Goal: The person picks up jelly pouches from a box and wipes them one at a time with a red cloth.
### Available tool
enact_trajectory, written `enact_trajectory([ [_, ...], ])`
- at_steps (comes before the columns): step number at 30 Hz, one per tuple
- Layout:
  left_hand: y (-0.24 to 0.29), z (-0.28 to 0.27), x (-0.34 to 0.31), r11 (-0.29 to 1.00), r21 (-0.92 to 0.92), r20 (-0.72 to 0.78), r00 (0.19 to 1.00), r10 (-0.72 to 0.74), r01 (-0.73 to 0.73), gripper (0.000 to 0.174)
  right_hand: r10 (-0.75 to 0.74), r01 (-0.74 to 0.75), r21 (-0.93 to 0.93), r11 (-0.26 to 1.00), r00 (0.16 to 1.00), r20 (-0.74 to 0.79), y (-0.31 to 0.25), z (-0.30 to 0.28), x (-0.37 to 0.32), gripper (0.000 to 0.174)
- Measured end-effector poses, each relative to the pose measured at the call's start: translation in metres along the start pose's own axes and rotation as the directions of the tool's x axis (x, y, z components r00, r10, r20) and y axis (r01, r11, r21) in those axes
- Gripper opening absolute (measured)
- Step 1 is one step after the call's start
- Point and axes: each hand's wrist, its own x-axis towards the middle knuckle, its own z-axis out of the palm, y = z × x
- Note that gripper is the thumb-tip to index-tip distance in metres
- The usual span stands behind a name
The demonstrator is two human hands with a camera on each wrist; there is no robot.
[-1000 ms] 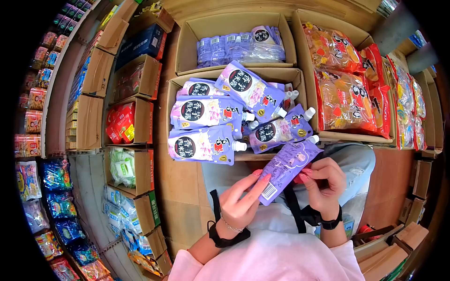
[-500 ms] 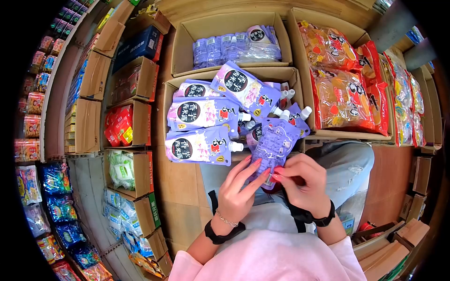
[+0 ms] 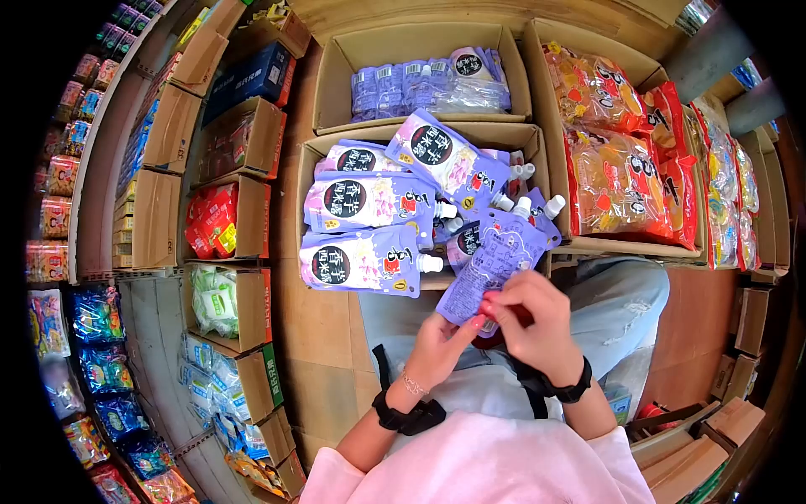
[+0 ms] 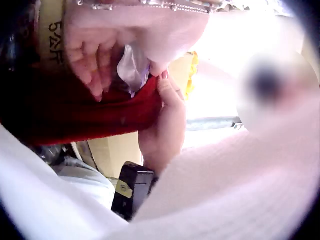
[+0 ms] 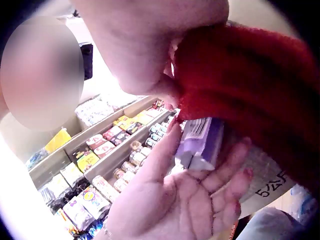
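Observation:
A purple spouted pouch [image 3: 495,260] is tilted, back side up, over the near edge of an open carton of similar pouches [image 3: 361,200]. My left hand [image 3: 437,349] holds its lower end, fingers underneath and thumb on top; in the right wrist view this palm [image 5: 185,200] faces up below the pouch's bottom [image 5: 200,145]. My right hand [image 3: 537,328] pinches a dark red cloth [image 5: 240,75] at the pouch's lower part. The left wrist view shows the cloth [image 4: 75,115] hanging between my left hand [image 4: 95,55] and my right hand [image 4: 167,115].
Behind stands a second carton [image 3: 332,88] of purple pouches. To the right is a carton [image 3: 550,168] of red-edged bags [image 3: 609,181]. Shelves with boxed and bagged goods [image 3: 105,319] line the left side. My knees [image 3: 617,302] are below the cartons.
The pouch has moved left from its earliest position over my knee. My left fingers, earlier on top of it, are now underneath. My right hand has moved left along with the cloth.

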Motion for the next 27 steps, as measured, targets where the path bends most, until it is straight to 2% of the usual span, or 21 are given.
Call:
enact_trajectory([
  [1,-0.001,0.002,0.002,0.995,-0.104,-0.031,0.999,0.012,-0.015,0.031,-0.047,0.048,-0.026,0.999,0.999,0.027,-0.004,0.002,-0.002,0.014],
  [4,-0.002,-0.003,0.002,0.983,0.079,-0.002,0.986,0.165,-0.164,0.030,-0.113,0.125,-0.139,0.982,0.989,0.092,-0.003,0.004,-0.002,0.012],
  [5,0.001,-0.004,0.001,0.978,0.120,0.007,0.986,0.169,-0.168,0.029,-0.127,0.143,-0.172,0.975,0.987,0.104,-0.002,0.003,0.002,0.012],
  [7,0.010,-0.004,0.000,0.963,0.202,0.021,0.984,0.175,-0.176,0.027,-0.084,0.088,-0.164,0.983,0.996,0.027,0.003,-0.002,0.013,0.011],
  [9,0.010,-0.004,0.000,0.971,0.189,0.017,0.989,0.148,-0.148,0.026,-0.019,0.013,-0.183,0.983,0.999,-0.032,0.003,-0.005,0.018,0.012],
  [12,0.003,-0.006,0.001,0.973,0.183,-0.001,0.989,0.145,-0.142,0.025,-0.092,0.097,-0.153,0.983,0.995,0.040,-0.002,-0.001,0.018,0.013],
  [13,0.002,-0.007,0.000,0.972,0.185,-0.009,0.989,0.147,-0.143,0.026,-0.175,0.189,-0.159,0.969,0.980,0.098,-0.003,0.004,0.015,0.014],
  [15,0.008,-0.009,-0.002,0.954,0.258,0.000,0.987,0.159,-0.153,0.028,-0.184,0.210,-0.211,0.955,0.973,0.137,-0.007,0.006,0.013,0.014],
  [17,0.014,-0.009,-0.005,0.936,0.312,-0.003,0.985,0.171,-0.161,0.029,-0.099,0.112,-0.188,0.976,0.992,0.077,0.000,-0.004,0.022,0.012],
  [18,0.015,-0.010,-0.007,0.931,0.327,-0.009,0.984,0.176,-0.163,0.029,-0.138,0.130,-0.285,0.950,0.990,-0.009,0.004,-0.010,0.029,0.010],
  [19,0.017,-0.010,-0.009,0.925,0.342,-0.015,0.983,0.182,-0.166,0.029,-0.096,0.042,-0.311,0.949,0.982,-0.160,0.009,-0.013,0.038,0.011],
  [21,0.023,-0.008,-0.014,0.916,0.372,-0.018,0.985,0.171,-0.152,0.027,-0.011,-0.040,-0.271,0.962,0.982,-0.187,0.008,-0.019,0.041,0.014],
  [23,0.027,-0.006,-0.018,0.910,0.387,-0.031,0.985,0.172,-0.147,0.027,-0.074,0.073,-0.166,0.983,0.997,-0.003,-0.010,-0.006,0.028,0.014],
  [24,0.031,-0.005,-0.018,0.909,0.390,-0.033,0.984,0.175,-0.148,0.026,-0.156,0.162,-0.138,0.977,0.986,0.052,-0.012,0.005,0.020,0.013],
  [25,0.033,-0.004,-0.016,0.906,0.392,-0.028,0.982,0.187,-0.161,0.026,-0.138,0.150,-0.170,0.974,0.987,0.076,-0.016,0.010,0.016,0.011],
  [27,0.036,-0.005,-0.016,0.877,0.439,-0.003,0.976,0.219,-0.195,0.027,-0.055,0.059,-0.145,0.988,0.998,0.030,-0.007,0.005,0.024,0.009],
])
